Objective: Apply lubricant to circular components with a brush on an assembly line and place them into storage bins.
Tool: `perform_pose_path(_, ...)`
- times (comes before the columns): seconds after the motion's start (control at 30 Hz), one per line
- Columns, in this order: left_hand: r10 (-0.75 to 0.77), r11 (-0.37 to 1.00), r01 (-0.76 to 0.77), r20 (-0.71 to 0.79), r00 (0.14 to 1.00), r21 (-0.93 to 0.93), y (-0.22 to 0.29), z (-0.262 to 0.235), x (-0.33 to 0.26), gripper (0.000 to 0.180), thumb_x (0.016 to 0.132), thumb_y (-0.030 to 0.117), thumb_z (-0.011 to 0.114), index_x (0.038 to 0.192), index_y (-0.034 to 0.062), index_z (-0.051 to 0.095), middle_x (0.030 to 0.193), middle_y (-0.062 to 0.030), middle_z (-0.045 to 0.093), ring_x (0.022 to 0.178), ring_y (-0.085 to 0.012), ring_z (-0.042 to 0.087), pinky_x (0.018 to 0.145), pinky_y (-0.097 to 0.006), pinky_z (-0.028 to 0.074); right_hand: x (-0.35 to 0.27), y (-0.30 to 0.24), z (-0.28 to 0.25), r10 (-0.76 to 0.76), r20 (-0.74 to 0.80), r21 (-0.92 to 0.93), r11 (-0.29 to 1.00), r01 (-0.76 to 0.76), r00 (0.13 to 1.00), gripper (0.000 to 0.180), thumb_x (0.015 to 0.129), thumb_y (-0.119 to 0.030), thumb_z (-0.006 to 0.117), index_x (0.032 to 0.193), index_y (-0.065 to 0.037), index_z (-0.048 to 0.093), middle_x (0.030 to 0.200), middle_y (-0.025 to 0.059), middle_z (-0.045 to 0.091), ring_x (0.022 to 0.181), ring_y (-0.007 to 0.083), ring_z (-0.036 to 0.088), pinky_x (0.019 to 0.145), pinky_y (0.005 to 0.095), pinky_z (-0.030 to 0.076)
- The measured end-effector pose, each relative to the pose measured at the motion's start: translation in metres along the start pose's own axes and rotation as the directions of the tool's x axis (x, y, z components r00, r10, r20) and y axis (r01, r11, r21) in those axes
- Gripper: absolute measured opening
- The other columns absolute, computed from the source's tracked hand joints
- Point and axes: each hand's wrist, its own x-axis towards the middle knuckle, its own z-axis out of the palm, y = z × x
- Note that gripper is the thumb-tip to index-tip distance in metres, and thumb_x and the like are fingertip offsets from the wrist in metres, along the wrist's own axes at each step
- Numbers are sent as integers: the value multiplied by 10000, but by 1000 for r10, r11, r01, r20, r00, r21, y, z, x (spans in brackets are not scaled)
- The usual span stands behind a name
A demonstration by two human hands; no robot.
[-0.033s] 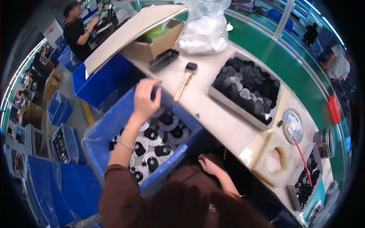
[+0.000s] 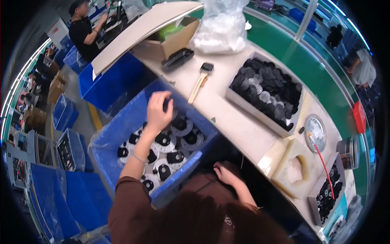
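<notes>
My left hand (image 2: 159, 114) hangs over a blue bin (image 2: 109, 144) lined with clear film, its fingers curved and a gap showing between them and the thumb. I see nothing held in it. Below it in the bin lie several round white discs with black parts (image 2: 163, 140) on them. My right hand (image 2: 226, 175) is low in front of my body, beside the dark space under the table's edge. Its fingers are loosely bent and partly hidden, with no object visible in them.
On the table (image 2: 239, 122) are a watch-like device with a pale strap (image 2: 199, 83), a black tray (image 2: 177, 59), a box of dark discs (image 2: 264, 93), a yellowish block with a hollow (image 2: 280, 173), a round metal dish (image 2: 315, 128), a red stick (image 2: 323, 164) and a bulging clear bag (image 2: 221, 36). A person (image 2: 85, 34) stands at the far left.
My left hand has dropped slightly toward the discs in the bin, away from the table edge. My right hand looks nearly unmoved. The whole view has shifted a little.
</notes>
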Motion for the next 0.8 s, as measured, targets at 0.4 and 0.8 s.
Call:
perform_pose_path(0.4, -606, 791, 490, 578, 547, 365, -59, 45, -279, 292, 666, 111, 612, 956, 91, 582, 878, -143, 536, 900, -308, 509, 807, -395, 420, -10, 1, 12, -57, -73, -29, 998, 55, 996, 135, 775, -166, 533, 818, -58, 600, 813, 121, 608, 793, 295, 556, 683, 381, 451)
perform_pose_path(0.8, -270, 961, 68, 846, 461, 269, -53, 65, -282, 531, 611, 115, 628, 1114, 94, 462, 1043, -133, 486, 1060, -288, 426, 886, -421, 324, -10, 7, 19, -29, -114, -52, 998, 23, 993, 146, 768, -180, 525, 785, -55, 598, 789, 132, 603, 809, 293, 559, 700, 387, 452)
